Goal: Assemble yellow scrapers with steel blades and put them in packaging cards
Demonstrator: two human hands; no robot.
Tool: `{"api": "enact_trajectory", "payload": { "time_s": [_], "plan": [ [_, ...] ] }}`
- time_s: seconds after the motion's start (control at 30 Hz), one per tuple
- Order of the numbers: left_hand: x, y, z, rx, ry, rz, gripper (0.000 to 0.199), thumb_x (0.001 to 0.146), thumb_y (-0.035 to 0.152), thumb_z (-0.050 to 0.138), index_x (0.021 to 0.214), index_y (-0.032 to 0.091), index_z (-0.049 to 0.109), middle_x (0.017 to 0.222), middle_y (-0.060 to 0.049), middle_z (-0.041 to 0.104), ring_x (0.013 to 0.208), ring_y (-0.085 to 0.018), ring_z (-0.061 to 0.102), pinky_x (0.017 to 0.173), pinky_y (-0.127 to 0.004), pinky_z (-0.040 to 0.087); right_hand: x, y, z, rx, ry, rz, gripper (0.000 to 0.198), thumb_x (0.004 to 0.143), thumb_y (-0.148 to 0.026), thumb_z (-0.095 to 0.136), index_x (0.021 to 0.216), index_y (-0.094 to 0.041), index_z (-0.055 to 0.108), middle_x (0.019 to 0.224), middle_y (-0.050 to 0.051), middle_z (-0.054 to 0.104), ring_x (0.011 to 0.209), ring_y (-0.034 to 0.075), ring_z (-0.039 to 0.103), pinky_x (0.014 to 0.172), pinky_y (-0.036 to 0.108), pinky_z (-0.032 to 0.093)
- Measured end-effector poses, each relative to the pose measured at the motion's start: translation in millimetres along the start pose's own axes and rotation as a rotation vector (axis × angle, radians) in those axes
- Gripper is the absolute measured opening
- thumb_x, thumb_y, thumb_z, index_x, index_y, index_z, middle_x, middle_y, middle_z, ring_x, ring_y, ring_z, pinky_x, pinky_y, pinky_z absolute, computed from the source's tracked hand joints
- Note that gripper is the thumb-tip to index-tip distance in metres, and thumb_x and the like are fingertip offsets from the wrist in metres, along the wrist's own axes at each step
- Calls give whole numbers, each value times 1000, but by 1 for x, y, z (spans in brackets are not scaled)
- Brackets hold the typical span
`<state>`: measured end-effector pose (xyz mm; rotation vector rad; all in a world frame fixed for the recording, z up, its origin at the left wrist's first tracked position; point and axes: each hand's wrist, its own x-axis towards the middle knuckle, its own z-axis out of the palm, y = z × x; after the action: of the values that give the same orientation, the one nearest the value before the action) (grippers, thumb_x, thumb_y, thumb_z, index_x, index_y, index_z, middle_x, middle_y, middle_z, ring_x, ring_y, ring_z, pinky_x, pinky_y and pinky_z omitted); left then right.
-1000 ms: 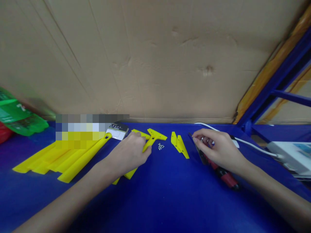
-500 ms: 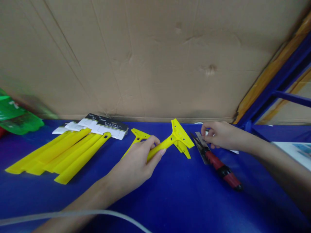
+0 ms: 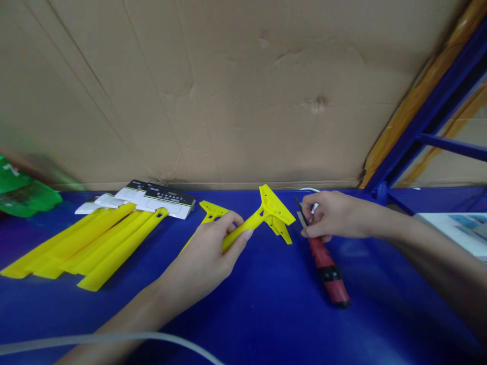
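Left grip [image 3: 211,243]: closed, thumb and fingers wrapped about the handle of a yellow scraper [image 3: 247,226]. The scraper slants away and to the right, its broad head at the far end, over the middle of the counter [image 3: 258,314].

Right grip [image 3: 331,215]: fingers bent inward, thumb low, at a grey metal strip [image 3: 302,219] and the dark shaft of a red-and-black tool [image 3: 323,258]. How far this grip is closed, and whether it has hold of the strip, the shaft or both, cannot be told. The tool's handle points toward the near edge.

Yellow plates [image 3: 282,231] lie under and behind the scraper's head, partly covered by it. A second yellow scraper [image 3: 210,209] lies just beyond the left grip, which hides most of its handle.

Farther left, several yellow handles [image 3: 122,243] lie side by side and overlapping, with black-and-white cards [image 3: 167,197] at their far ends. A green bottle [image 3: 28,190] lies at the left edge of view. A pale cable [image 3: 152,335] crosses in front of the left forearm.

At right is a white box [image 3: 452,230], its printed face partly in view, near a blue frame [image 3: 418,116]. A cardboard sheet [image 3: 243,101] backs the counter.
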<state>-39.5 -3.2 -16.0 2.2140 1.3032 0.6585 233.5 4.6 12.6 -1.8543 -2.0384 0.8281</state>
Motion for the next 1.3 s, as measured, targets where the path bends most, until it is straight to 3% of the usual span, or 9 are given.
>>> {"api": "enact_trajectory", "payload": {
  "time_s": [0.1,0.27,0.37,0.43,0.53,0.67,1.0,1.13,1.3],
  "plan": [
    [3,-3,0,1,19,-10,28,100,45,50,107,22,63,75,-1,69,63,-19,64,61,-32,49,4,0,10,123,-57,-13,24,74,-13,72,78,-26,52,53,-4,69,49,19,70,43,23,47],
    [5,-6,0,10,33,-16,29,100,46,49,106,22,64,73,0,69,61,-18,63,61,-31,50,9,6,16,70,-10,-41,35,71,-23,82,78,-26,49,53,-4,69,48,18,68,40,22,43],
    [3,-5,-2,-1,24,-29,28,99,46,49,104,22,64,72,0,68,61,-19,63,60,-32,50,9,10,9,40,-21,-29,30,83,-36,75,76,-26,48,53,-3,69,48,17,68,42,23,45],
    [2,-3,-2,-4,22,-36,27,98,45,50,104,22,64,72,0,68,62,-19,63,62,-33,50,9,13,3,-100,18,5,24,90,-31,66,74,-25,49,54,-3,69,47,16,66,45,24,45],
    [2,-1,-2,-2,18,-35,28,98,45,50,106,22,63,72,0,68,63,-20,63,63,-34,49,11,17,-3,-361,142,59,25,78,-18,71,69,-25,49,55,-2,65,51,16,61,47,26,38],
    [2,-2,-1,6,9,-28,27,99,44,49,107,22,63,75,1,69,66,-20,63,65,-35,47,13,20,-3,-472,191,107,26,65,-18,77,66,-26,52,61,-1,63,55,18,57,48,28,32],
    [0,-5,2,29,21,4,26,101,44,50,108,23,64,81,-1,72,66,-19,65,66,-34,47,8,12,-4,-513,118,202,24,63,-12,72,73,-26,55,52,-4,60,49,18,61,46,27,36],
    [-1,-2,0,26,4,-11,26,100,43,51,107,23,64,75,1,69,65,-19,64,64,-34,45,7,8,-6,-549,120,179,14,72,-25,72,76,-24,58,61,1,65,63,23,67,53,29,37],
    [-1,1,0,24,-6,-19,25,100,42,52,106,22,65,76,1,70,65,-19,64,63,-34,44,4,-4,-2,-589,107,191,21,72,-36,77,81,-23,63,71,4,68,73,26,68,54,31,36]
  ]
}}
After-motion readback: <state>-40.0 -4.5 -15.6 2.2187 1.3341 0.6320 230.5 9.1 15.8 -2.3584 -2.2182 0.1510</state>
